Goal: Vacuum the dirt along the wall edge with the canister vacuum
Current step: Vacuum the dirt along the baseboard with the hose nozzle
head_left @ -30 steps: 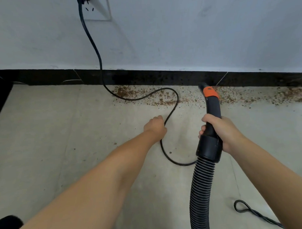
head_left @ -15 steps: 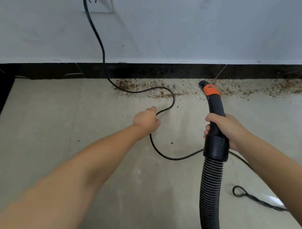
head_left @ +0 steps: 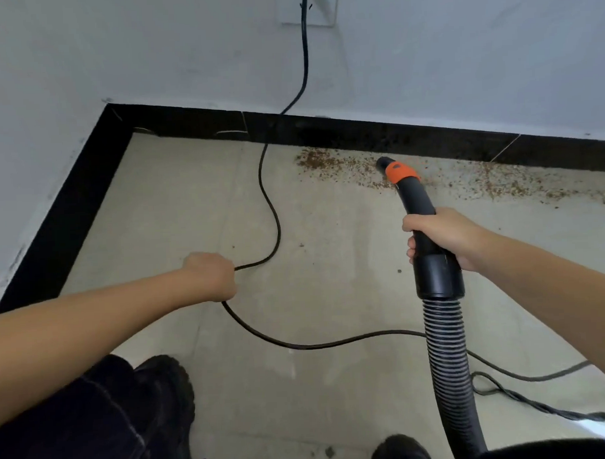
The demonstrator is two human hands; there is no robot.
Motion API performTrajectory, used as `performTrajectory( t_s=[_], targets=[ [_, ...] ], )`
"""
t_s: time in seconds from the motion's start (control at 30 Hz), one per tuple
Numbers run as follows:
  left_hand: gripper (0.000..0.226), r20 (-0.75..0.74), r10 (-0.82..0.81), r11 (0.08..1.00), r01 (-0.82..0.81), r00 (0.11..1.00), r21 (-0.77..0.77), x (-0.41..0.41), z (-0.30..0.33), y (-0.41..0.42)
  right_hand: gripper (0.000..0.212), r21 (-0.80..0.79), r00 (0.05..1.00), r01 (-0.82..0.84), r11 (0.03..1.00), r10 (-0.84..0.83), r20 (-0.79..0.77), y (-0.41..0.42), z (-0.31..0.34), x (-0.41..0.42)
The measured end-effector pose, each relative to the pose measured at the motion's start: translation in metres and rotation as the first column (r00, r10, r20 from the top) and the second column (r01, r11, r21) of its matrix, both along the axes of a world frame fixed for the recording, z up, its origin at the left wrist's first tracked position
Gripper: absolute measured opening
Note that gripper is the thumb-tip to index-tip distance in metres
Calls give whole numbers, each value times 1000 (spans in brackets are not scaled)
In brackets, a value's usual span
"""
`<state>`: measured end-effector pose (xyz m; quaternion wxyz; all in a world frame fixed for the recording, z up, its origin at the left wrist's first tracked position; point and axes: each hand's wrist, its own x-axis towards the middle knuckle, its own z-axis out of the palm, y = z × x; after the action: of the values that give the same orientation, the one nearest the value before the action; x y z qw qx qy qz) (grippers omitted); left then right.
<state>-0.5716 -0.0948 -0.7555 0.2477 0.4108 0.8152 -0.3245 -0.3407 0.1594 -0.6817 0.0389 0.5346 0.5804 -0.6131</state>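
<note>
No brand, label or writing can be read on any item. The right hand [head_left: 442, 238] grips the black wand [head_left: 418, 204] just above the collar where the ribbed hose [head_left: 448, 361] joins, fingers wrapped round it. The wand's tip, behind an orange band [head_left: 401, 172], sits at the left part of the dirt [head_left: 343, 166], a brown scatter lying on the floor [head_left: 329, 262] along the black skirting [head_left: 359, 133] and running off to the right. Whether the tip touches the floor cannot be told. The left hand [head_left: 212, 275] is closed round the black cord [head_left: 273, 223], fingers curled under and hidden from view. The cord hangs from the socket [head_left: 307, 6] on the white wall [head_left: 459, 52], crosses the skirting, bends across the floor into that hand, then loops back toward the hose and passes behind it. A second, thinner cable [head_left: 512, 397] lies looped by the hose at lower right. Against the frames of a second ago: the cord then curved through the dirt patch; it now lies well to the left of it, and the left hand holding it has drawn back and leftward. The wand tip has shifted left along the dirt line. The view has also swung, so the room corner, dark trouser legs [head_left: 78, 426] and shoes [head_left: 173, 388] now show.
</note>
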Motion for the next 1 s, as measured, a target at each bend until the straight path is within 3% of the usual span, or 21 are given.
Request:
performTrajectory(
  t_s=[0.13,0.27,0.47,0.6,0.7,0.8,0.87,0.93,1.0],
  targets=[
    [31,96,188,981,-193,977,38,28,-53,-11,14,-5,998,-57,998,57,25,-15,-7,-16],
    [33,49,226,972,-228,973,45,40,-80,-19,14,-12,997,-53,999,54,53,-14,-15,-18],
    [43,65,55,999,-55,996,1,29,-72,-5,16,-23,997,-49,999,50,66,-15,-20,-20],
    [60,-22,-117,975,119,993,187,37,-66,10,15,-57,996,-42,998,46,72,-17,-23,-24],
    [60,-78,-416,861,420,906,287,46,-64,23,15,-83,995,-16,996,24,102,-13,-26,-23],
    [65,-89,-708,685,712,700,155,58,-65,36,17,-122,991,4,993,13,135,-8,-29,-21],
    [57,-40,-805,589,806,591,55,65,-67,44,17,-132,989,17,991,3,149,-6,-32,-22],
    [51,-1,-797,604,797,604,10,69,-61,51,17,-121,990,24,992,-6,142,-5,-37,-24],
    [41,41,-774,633,767,632,111,70,-51,58,17,-111,992,22,994,-7,128,-4,-42,-27]
  ],
)
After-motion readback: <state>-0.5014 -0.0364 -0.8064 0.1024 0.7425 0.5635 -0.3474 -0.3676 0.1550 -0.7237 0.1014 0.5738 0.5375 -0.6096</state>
